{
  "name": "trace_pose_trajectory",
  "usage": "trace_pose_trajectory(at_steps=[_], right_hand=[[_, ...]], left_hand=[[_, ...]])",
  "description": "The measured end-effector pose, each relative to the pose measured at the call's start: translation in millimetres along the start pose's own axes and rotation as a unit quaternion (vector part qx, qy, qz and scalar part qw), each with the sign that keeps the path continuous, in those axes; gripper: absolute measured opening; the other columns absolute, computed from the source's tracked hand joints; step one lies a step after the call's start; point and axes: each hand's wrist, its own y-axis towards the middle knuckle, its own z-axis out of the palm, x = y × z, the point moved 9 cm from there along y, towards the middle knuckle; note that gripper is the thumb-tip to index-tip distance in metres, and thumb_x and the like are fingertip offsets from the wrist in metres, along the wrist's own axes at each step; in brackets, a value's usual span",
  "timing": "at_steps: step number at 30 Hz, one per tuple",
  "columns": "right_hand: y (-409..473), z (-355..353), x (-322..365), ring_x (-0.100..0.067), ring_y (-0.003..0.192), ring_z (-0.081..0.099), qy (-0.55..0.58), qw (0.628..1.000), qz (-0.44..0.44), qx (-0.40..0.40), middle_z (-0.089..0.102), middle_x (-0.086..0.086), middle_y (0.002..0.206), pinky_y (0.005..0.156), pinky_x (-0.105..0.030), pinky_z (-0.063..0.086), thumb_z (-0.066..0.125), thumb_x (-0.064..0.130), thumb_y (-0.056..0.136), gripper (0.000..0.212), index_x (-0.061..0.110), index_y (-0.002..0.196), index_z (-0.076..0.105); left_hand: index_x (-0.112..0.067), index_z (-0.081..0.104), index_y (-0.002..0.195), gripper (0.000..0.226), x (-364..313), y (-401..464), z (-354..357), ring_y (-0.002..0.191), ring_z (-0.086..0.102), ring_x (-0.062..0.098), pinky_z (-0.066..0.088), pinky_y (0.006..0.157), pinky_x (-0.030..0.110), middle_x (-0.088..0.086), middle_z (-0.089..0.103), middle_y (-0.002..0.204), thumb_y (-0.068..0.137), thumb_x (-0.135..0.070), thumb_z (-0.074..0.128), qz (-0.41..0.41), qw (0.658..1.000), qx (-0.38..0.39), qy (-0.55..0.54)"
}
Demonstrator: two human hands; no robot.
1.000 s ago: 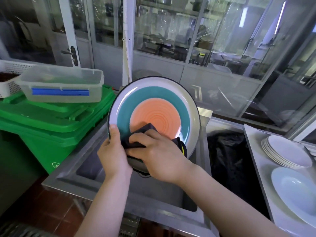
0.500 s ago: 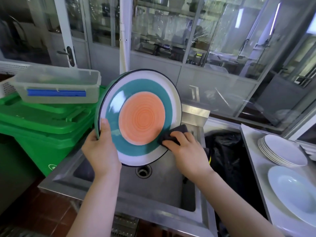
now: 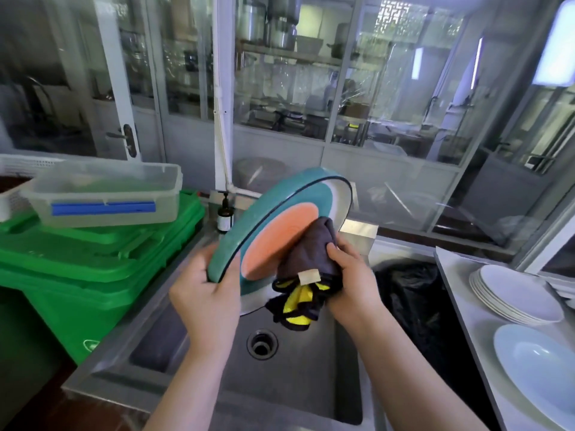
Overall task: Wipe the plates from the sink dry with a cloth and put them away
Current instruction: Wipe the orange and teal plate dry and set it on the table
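Observation:
I hold a round plate [image 3: 267,225] with an orange centre, a teal ring and a white rim above the steel sink [image 3: 280,377]. The plate is tilted, its face turned to the right and its teal underside showing on the left. My left hand [image 3: 207,293] grips its lower left rim. My right hand [image 3: 353,283] clutches a dark grey cloth with yellow lining [image 3: 306,275] and presses it against the orange centre. The cloth's loose end hangs below the plate.
A stack of white plates [image 3: 516,292] and a pale blue deep plate [image 3: 538,371] lie on the counter at right. Green bins [image 3: 84,262] with a clear plastic box [image 3: 102,194] stand at left. A brown bottle [image 3: 224,217] sits behind the sink. A black bag [image 3: 410,293] lies between sink and counter.
The plate has turned from facing me to tilted sideways, face to the right. My right hand moved the cloth from the plate's lower right rim onto the orange centre.

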Motion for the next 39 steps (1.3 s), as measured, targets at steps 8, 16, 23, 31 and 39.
trace_pose_trajectory(at_steps=[8,16,23,31,39], right_hand=[[-15,23,25,-0.037,0.106,0.065,0.025,0.995,0.094,0.031,0.068,-0.017,0.117,0.087,-0.051,0.052,0.056,0.084,0.044,0.109,0.008,0.123,0.061],[-16,-12,30,-0.025,0.057,0.058,0.001,0.994,0.089,-0.058,0.061,-0.007,0.066,0.058,-0.03,0.047,0.065,0.038,0.08,0.031,0.013,0.098,0.057],[-22,-17,41,-0.021,0.058,0.069,0.019,0.997,0.019,-0.078,0.073,-0.008,0.077,0.047,-0.027,0.051,0.063,0.032,0.084,0.032,0.011,0.108,0.066],[-23,-12,73,-0.023,0.082,0.072,-0.011,0.997,-0.071,-0.009,0.075,-0.01,0.096,0.06,-0.031,0.058,0.068,0.031,0.07,0.043,0.013,0.11,0.066],[-16,-6,80,-0.024,0.11,0.065,-0.08,0.994,-0.072,-0.011,0.071,-0.004,0.114,0.094,-0.043,0.051,0.057,0.074,0.062,0.082,0.024,0.126,0.059]], left_hand=[[-0.007,0.074,0.074,0.009,-57,10,46,0.055,0.052,0.013,0.039,0.047,0.024,0.002,0.065,0.058,0.073,-0.014,0.067,0.333,0.926,0.105,0.14],[-0.009,0.073,0.068,0.018,-78,-5,64,0.058,0.066,0.017,0.049,0.052,0.024,-0.003,0.069,0.066,0.075,-0.009,0.056,0.536,0.82,0.149,0.133],[-0.019,0.058,0.119,0.076,-46,23,95,0.12,0.052,0.014,0.042,0.103,0.033,0.002,0.063,0.123,0.075,-0.08,0.046,0.442,0.81,0.369,0.11],[-0.018,0.062,0.116,0.067,50,45,108,0.089,0.06,0.024,0.05,0.077,0.03,0.004,0.063,0.101,0.07,-0.067,0.059,-0.476,0.751,0.386,-0.248],[-0.015,0.067,0.113,0.057,51,43,109,0.081,0.073,0.023,0.056,0.061,0.031,0.007,0.075,0.095,0.059,-0.031,0.072,-0.452,0.805,0.281,-0.262]])
